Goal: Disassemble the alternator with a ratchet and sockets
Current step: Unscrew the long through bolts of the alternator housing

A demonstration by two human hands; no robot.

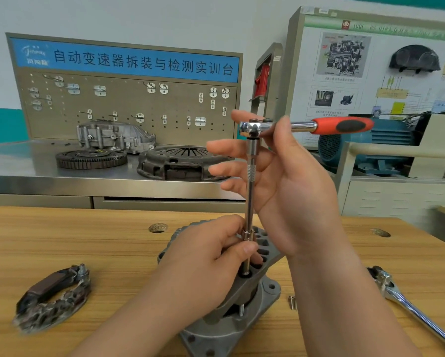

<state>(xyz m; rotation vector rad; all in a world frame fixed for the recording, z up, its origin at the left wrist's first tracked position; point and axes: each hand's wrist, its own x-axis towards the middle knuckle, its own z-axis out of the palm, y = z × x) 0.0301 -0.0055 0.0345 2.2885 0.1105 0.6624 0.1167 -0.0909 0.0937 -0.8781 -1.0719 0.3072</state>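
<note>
The wooden bench [61,240] is taken up in the middle by the alternator [229,331], which is stood on end close to the near edge, its slotted upper housing tilted over the lower one with a gap showing between them. To the left, well apart from it, a dark, curved removed part [51,297] is laid flat, so the early stripping is judged done. A red-handled ratchet [342,124] is held level above the alternator, and from its head a long extension [251,191] is run straight down into a hole in the upper housing. A second ratchet [406,302] is left lying at the right of the bench. The right hand [293,181] is raised at the ratchet head, which is pinched between thumb and forefinger while the other fingers are spread straight. The left hand [206,258] is rested on the housing, its fingers curled round the lower end of the extension to steady it. Two small bolts [292,301] are seen just right of the alternator, already out. The work is judged roughly midway: a housing fastener is being dealt with, and the separation of the two housings and removal of the inner parts are left.
</note>
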